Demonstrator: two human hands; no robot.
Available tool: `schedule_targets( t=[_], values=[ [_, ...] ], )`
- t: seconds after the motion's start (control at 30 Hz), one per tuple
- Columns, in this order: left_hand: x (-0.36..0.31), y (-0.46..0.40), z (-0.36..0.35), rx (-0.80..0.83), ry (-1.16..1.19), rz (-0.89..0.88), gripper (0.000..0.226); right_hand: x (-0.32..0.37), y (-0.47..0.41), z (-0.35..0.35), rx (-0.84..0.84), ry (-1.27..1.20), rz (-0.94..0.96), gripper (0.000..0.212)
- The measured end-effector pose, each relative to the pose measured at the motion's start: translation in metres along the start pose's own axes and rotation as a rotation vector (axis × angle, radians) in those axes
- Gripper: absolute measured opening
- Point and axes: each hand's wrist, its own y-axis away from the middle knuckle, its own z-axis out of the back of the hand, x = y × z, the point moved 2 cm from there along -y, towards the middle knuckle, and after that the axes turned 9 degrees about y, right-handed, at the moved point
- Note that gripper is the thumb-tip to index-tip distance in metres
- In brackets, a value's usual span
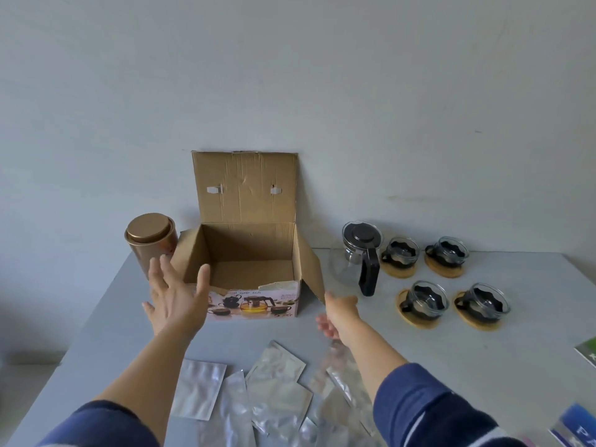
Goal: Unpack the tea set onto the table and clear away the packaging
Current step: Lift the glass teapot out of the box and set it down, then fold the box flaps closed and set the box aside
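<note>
An open cardboard box stands at the back of the grey table, its lid flap up against the wall and its inside empty. My left hand is spread open just in front of the box's left front corner. My right hand is open near the box's right side flap, holding nothing. To the right stand a glass teapot with a black lid and handle, and several glass cups on wooden coasters. Clear plastic bags lie in a loose pile near the front edge between my forearms.
A copper-coloured tin stands left of the box by the wall. A green leaflet lies at the right edge, and a blue-and-white printed packet sits at the bottom right. The table's left edge runs diagonally behind my left arm.
</note>
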Motion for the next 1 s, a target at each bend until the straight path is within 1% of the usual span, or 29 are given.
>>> schedule_targets(
  t=[0.07, 0.1, 0.13, 0.2, 0.27, 0.3, 0.4, 0.43, 0.57, 0.63, 0.73, 0.8, 0.87, 0.93, 1.0],
  values=[
    [-0.001, -0.001, 0.003, -0.059, 0.181, 0.151, 0.086, 0.001, -0.003, -0.003, 0.119, -0.346, -0.118, 0.027],
    [-0.002, -0.002, 0.005, -0.067, 0.263, 0.194, 0.087, 0.003, -0.003, -0.004, 0.172, -0.49, -0.165, 0.023],
    [-0.005, -0.001, 0.007, -0.072, 0.319, 0.191, 0.085, 0.005, -0.004, -0.003, 0.203, -0.603, -0.202, 0.018],
    [-0.01, 0.0, 0.01, -0.103, 0.293, 0.091, 0.078, 0.011, -0.004, -0.002, 0.222, -0.744, -0.238, 0.01],
    [-0.012, 0.001, 0.01, -0.119, 0.209, -0.025, 0.073, 0.015, -0.001, -0.001, 0.219, -0.787, -0.241, 0.017],
    [-0.013, 0.002, 0.009, -0.099, 0.167, -0.068, 0.069, 0.015, 0.0, -0.001, 0.221, -0.789, -0.245, 0.018],
    [-0.008, 0.003, 0.009, -0.006, 0.005, -0.201, 0.044, 0.013, 0.007, 0.0, 0.241, -0.781, -0.244, 0.016],
    [-0.006, 0.003, 0.011, 0.016, -0.025, -0.233, 0.041, 0.012, 0.009, 0.0, 0.246, -0.783, -0.236, 0.016],
    [0.005, -0.006, 0.025, 0.02, 0.014, -0.276, 0.039, 0.016, 0.015, -0.006, 0.278, -0.779, -0.207, 0.013],
    [0.009, -0.012, 0.031, 0.03, 0.026, -0.291, 0.039, 0.021, 0.016, -0.011, 0.261, -0.742, -0.171, 0.004],
    [0.012, -0.018, 0.034, 0.05, -0.002, -0.293, 0.039, 0.031, 0.02, -0.013, 0.13, -0.77, -0.016, 0.028],
    [0.012, -0.019, 0.034, 0.05, -0.011, -0.283, 0.039, 0.04, 0.029, -0.011, -0.016, -0.774, 0.159, 0.035],
    [0.011, -0.019, 0.033, 0.068, -0.016, -0.288, 0.039, 0.049, 0.039, -0.006, -0.183, -0.719, 0.355, 0.032],
    [0.007, -0.017, 0.029, 0.115, -0.02, -0.299, 0.04, 0.059, 0.051, -0.001, -0.34, -0.583, 0.569, 0.024],
    [0.001, -0.015, 0.023, 0.151, -0.042, -0.303, 0.041, 0.069, 0.063, -0.001, -0.422, -0.405, 0.773, 0.019]
  ],
)
